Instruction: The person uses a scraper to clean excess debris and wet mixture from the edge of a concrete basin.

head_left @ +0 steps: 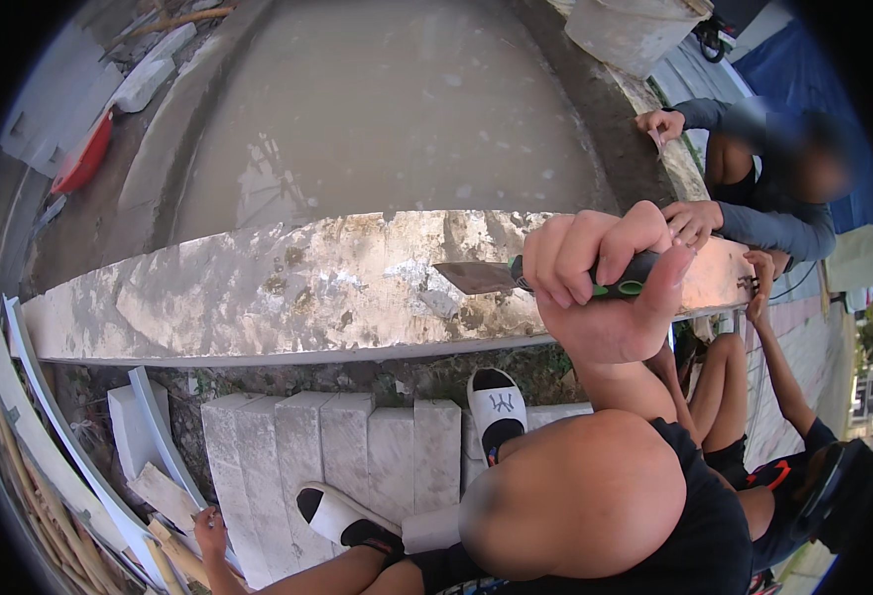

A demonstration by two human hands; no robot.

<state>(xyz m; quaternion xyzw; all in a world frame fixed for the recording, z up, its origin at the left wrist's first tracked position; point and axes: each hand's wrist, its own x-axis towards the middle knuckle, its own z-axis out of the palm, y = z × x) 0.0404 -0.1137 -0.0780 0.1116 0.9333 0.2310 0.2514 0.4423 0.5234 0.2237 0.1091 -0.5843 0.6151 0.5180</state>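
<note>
My right hand [610,283] is closed around the black and green handle of a putty knife [476,277]. Its flat metal blade points left, over the top of a blotchy, pale concrete ledge [357,288]. Whether the blade touches the ledge I cannot tell. Down at the lower left, my left hand [212,534] shows small beside my leg, its fingers loosely apart and nothing visible in them. It is close to some wooden pieces [180,552].
Beyond the ledge lies a basin of murky grey water [387,109]. A co-worker's hands [692,223] rest along the right-hand ledge; another person's hand [759,288] touches its near corner. Pale blocks [297,446] lie by my feet, metal strips [69,426] at left, a bucket [635,35] at far right.
</note>
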